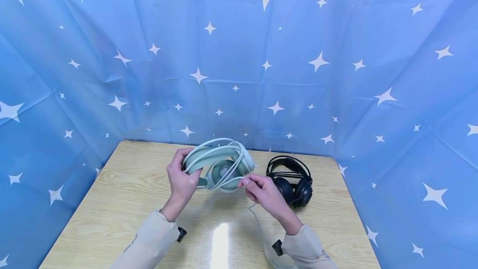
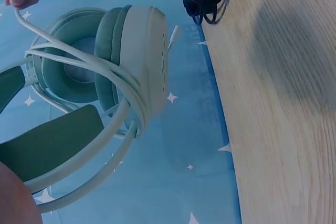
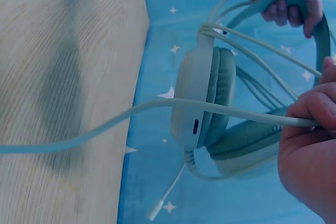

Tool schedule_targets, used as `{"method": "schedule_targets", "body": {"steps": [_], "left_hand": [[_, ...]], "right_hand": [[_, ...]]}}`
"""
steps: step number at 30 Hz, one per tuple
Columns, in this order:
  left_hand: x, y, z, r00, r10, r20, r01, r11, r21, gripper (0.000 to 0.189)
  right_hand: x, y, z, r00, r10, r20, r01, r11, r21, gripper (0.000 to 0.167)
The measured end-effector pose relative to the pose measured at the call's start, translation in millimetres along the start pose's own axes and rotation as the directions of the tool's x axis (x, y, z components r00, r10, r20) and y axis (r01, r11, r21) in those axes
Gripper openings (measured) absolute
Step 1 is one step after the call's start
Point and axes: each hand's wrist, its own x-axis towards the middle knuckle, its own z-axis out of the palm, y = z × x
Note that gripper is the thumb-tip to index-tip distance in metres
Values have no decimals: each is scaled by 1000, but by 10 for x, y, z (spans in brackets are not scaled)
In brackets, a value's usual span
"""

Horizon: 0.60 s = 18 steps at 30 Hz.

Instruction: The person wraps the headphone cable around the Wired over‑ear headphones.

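My left hand grips the headband of light green and white headphones, holding them above the table. White cable is looped several times around the headband and one ear cup, as the left wrist view shows with the headphones up close. Between thumb and fingers, my right hand pinches the cable. Its loose end trails down toward the table's front. From the lower side of an ear cup sticks out a short microphone boom.
Black headphones with their own bundled cable lie on the table to the right, just beyond my right hand. The wooden table ends at a blue star-patterned curtain behind and on both sides.
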Motion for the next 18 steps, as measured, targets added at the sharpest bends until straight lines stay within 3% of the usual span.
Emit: {"method": "schedule_targets", "body": {"steps": [4,6,11,18], "left_hand": [[6,-11,-23,1000,7,23,-7,1000,8,35],[-5,-94,-41,999,17,46,-18,1000,18,37],[-6,-111,-87,994,55,95,-60,997,48,39],[12,-126,-120,989,68,130,-72,997,22,38]], "right_hand": [[-10,-4,-52,1000,-8,6,8,999,50,31],[-15,-17,-93,1000,-17,-6,17,996,86,30],[-16,-59,-202,998,-33,-56,41,988,148,30],[-22,-62,-278,997,-23,-79,34,990,139,36]]}}
